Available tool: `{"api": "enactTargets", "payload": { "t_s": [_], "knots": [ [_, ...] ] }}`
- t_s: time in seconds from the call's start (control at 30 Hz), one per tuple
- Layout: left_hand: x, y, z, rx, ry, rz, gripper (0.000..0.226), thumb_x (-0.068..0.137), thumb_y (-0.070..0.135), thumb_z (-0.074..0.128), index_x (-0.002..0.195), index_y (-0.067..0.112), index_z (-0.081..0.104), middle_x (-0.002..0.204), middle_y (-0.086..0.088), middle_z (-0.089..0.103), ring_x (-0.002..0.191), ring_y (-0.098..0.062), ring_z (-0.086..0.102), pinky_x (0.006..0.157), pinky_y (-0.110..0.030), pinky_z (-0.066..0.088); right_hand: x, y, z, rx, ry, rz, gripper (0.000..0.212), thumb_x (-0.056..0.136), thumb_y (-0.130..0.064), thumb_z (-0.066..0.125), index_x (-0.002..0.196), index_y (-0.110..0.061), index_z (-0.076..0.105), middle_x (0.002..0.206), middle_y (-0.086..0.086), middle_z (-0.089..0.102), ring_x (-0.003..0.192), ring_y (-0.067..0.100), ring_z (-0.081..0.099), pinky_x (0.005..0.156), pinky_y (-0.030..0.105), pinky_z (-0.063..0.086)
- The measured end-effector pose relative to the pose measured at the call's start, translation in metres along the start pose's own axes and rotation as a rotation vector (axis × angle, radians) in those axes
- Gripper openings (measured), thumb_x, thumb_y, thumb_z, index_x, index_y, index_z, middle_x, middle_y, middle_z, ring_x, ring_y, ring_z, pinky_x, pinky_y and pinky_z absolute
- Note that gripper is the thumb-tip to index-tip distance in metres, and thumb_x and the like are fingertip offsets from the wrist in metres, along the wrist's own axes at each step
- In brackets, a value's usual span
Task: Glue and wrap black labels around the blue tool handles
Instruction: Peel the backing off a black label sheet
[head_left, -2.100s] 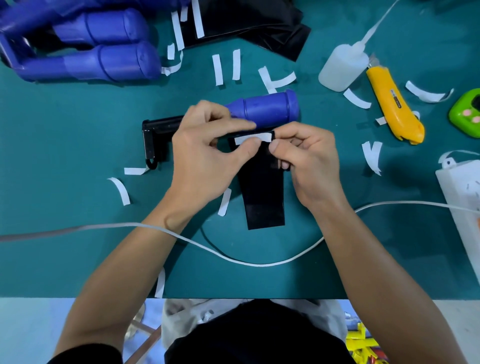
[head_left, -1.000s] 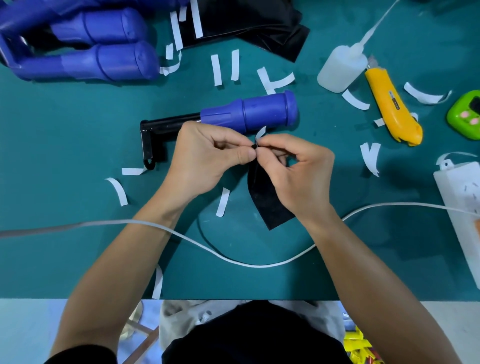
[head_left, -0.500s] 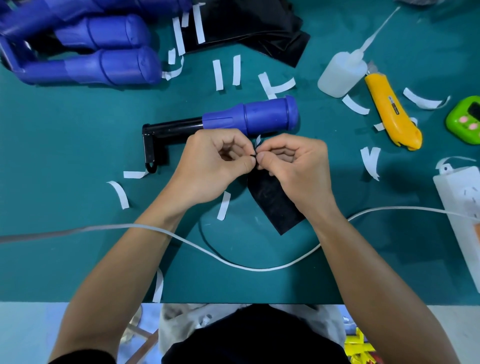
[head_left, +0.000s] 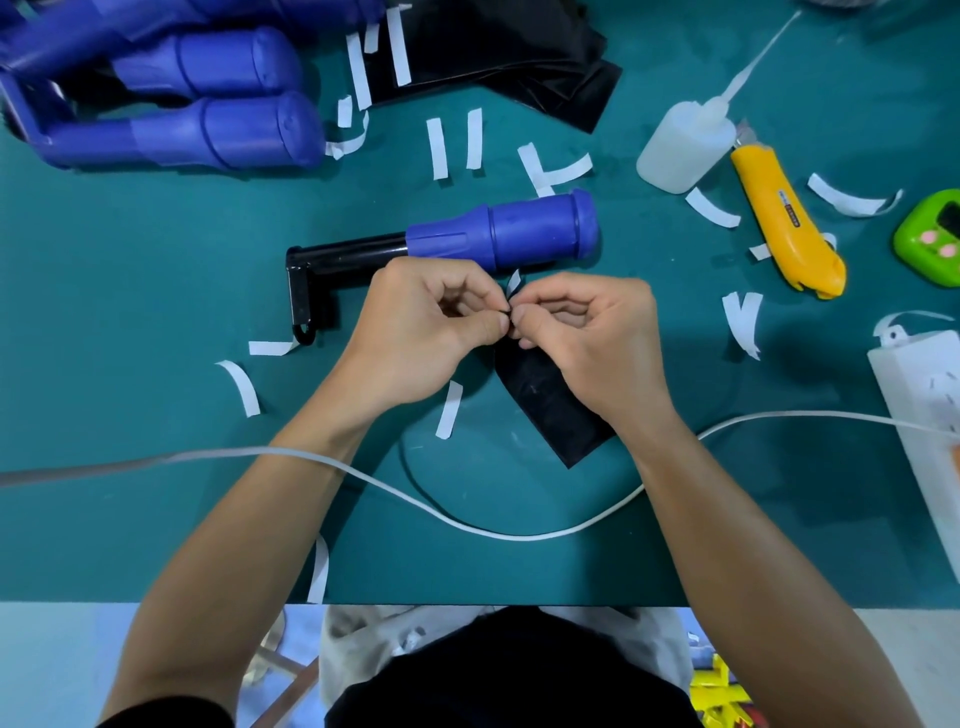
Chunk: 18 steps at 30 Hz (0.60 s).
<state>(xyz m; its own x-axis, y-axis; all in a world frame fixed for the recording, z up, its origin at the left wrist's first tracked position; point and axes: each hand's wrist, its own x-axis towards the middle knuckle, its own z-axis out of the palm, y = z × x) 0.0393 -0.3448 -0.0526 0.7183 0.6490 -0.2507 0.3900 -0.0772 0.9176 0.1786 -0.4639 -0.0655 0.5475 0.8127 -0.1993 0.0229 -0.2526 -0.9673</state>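
Note:
A tool with a blue handle (head_left: 524, 228) and black shaft (head_left: 343, 260) lies across the green mat, just beyond my hands. My left hand (head_left: 421, 332) and my right hand (head_left: 587, 338) meet fingertip to fingertip, both pinching the top edge of a black label (head_left: 556, 410). A small white backing strip (head_left: 514, 281) sticks up between the fingertips. The label's lower part hangs out below my right hand, slanted to the right. Its upper part is hidden by my fingers.
Several more blue-handled tools (head_left: 208, 130) are piled at the back left, beside a heap of black label sheets (head_left: 519, 57). A glue bottle (head_left: 685, 145), yellow utility knife (head_left: 784, 228), green gadget (head_left: 935, 239) and white power strip (head_left: 930, 405) sit right. A white cable (head_left: 467, 525) crosses near me. White strips litter the mat.
Both hands drew the label off the handle towards me and closed together at its top edge. The white strip went from flat on the label to a small tab lifted between the fingertips.

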Motion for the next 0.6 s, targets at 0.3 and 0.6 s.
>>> {"api": "enactTargets", "payload": {
  "t_s": [0.3, 0.6],
  "knots": [
    [-0.0002, -0.0002, -0.0006, 0.031, 0.008, -0.005, 0.014, 0.075, 0.015, 0.082, 0.073, 0.027, 0.076, 0.072, 0.002, 0.075, 0.067, -0.013, 0.069, 0.069, -0.027, 0.056, -0.0026, -0.0013, 0.0023, -0.035, 0.019, 0.018, 0.027, 0.081, -0.001, 0.079, 0.079, -0.028, 0.078, 0.075, -0.008, 0.078, 0.070, 0.014, 0.077, 0.076, 0.037, 0.064],
    [-0.0004, 0.0007, 0.0004, 0.033, 0.005, -0.022, 0.017, 0.076, 0.013, 0.083, 0.073, 0.029, 0.077, 0.072, 0.004, 0.076, 0.065, -0.010, 0.067, 0.068, -0.024, 0.053, -0.0030, -0.0005, 0.0020, -0.066, 0.031, 0.011, 0.024, 0.081, 0.000, 0.077, 0.080, -0.024, 0.079, 0.074, -0.008, 0.077, 0.070, 0.012, 0.076, 0.074, 0.032, 0.063]
  ]
}}
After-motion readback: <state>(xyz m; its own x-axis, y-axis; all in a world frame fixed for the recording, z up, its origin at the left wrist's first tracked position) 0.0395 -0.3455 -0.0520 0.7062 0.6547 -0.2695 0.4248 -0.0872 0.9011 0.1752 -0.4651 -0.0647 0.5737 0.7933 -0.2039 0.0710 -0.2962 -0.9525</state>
